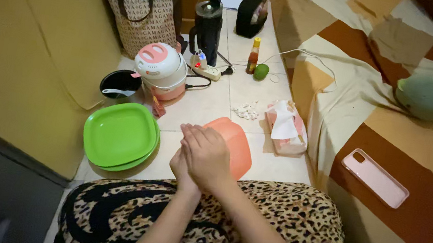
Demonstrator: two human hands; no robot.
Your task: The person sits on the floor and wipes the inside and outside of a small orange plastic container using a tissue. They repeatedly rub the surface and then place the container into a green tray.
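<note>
Orange bowl (239,146) is sitting on the tiled floor (214,101) right in front of the knees, just on the far side of the hands, and it looks upside down to me, though the hands cover its near-left part so I can't swear to it. Nothing is being held. The right hand (210,157) lies flat over the left hand (177,167), palm against palm, fingers straight and pointing away toward the far side. Only the left one's edge and thumb side peek out underneath. They hover over the leopard-print lap (271,215), not touching the bowl as far as I can tell.

Around it: a stack of green plates (117,134) just left of the hands, a black pot (119,83) with a pale spoon in it beyond those, and a pink-and-white rice cooker (162,69) next to the pot. A tissue pack (287,129) is to the right of the bowl, some small white bits (245,110) are scattered on the floor a little farther out, and a pink phone (375,178) lies on the patchwork bed cover (346,95) at the right.

My take on doing this bit well: with palms pressed like that, keep them low over the lap and the elbows tucked. The bowl and plates are close on both sides, so a wide swing could easily knock them. Fingers together and wrists loose seems about right.
</note>
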